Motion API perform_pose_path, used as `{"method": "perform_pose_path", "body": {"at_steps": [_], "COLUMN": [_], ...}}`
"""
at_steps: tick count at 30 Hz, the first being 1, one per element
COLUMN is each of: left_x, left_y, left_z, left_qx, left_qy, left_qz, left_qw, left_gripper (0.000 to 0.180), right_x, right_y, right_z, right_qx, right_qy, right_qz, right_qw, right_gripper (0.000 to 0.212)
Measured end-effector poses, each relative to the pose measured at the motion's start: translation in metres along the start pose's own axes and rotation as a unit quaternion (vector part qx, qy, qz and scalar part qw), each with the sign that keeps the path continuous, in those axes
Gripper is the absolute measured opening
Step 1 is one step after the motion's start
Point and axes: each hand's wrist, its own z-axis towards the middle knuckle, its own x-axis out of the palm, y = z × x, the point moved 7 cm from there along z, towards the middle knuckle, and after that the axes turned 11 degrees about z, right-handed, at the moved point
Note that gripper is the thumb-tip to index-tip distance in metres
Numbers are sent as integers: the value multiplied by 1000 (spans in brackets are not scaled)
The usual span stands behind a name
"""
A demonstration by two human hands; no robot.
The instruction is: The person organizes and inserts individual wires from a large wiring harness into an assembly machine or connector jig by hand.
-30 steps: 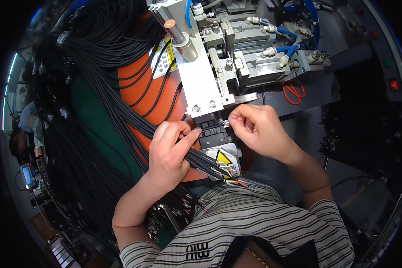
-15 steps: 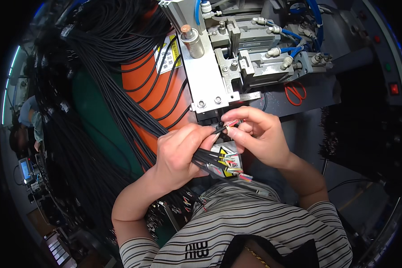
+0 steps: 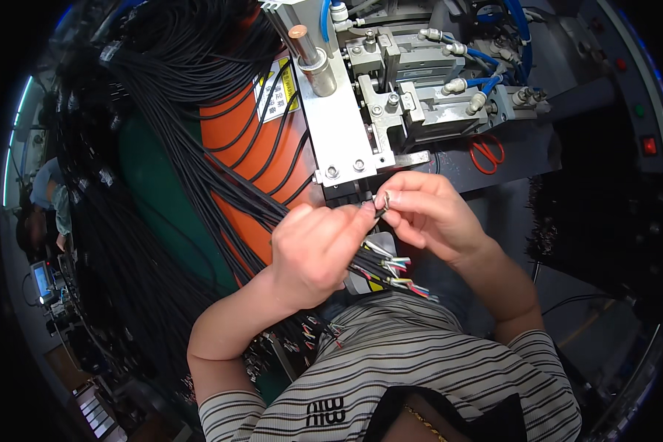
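My left hand (image 3: 313,247) is closed on a bundle of black cables. Their stripped ends (image 3: 398,274), with thin white, red, green and blue wires, stick out below its fingers. One cable end (image 3: 381,212) passes between the left thumb and fingertips toward my right hand (image 3: 435,214). That hand is pinched on the tip of this cable, and its fingers partly cover the wires. Both hands meet just in front of a metal machine's pale plate (image 3: 331,125), below its lower bolts. The far ends of the held cables run up and left.
Long black cables (image 3: 191,155) drape over an orange surface (image 3: 232,136) on the left. Metal clamping blocks (image 3: 427,110) with blue air hoses stand behind the hands. A red loop (image 3: 486,153) lies right of them. Another person (image 3: 48,191) is far left.
My left hand has shifted right and closer to my right hand, carrying the bundle along. The right fingers have tightened around the cable tip. The machine's copper-topped rod has risen.
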Motion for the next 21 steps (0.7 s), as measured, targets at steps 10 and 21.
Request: {"method": "perform_pose_path", "body": {"at_steps": [10, 21], "left_x": [4, 10], "left_y": [9, 10], "left_z": [3, 1], "left_qx": [-93, -108], "left_qy": [-19, 19], "left_qz": [-123, -120], "left_qw": [988, 987], "left_gripper": [12, 11], "right_x": [34, 11], "right_y": [4, 6], "right_z": [-29, -13], "right_qx": [-363, -225], "right_qy": [20, 53], "right_qz": [-453, -200], "right_qw": [814, 952], "right_gripper": [39, 22]}}
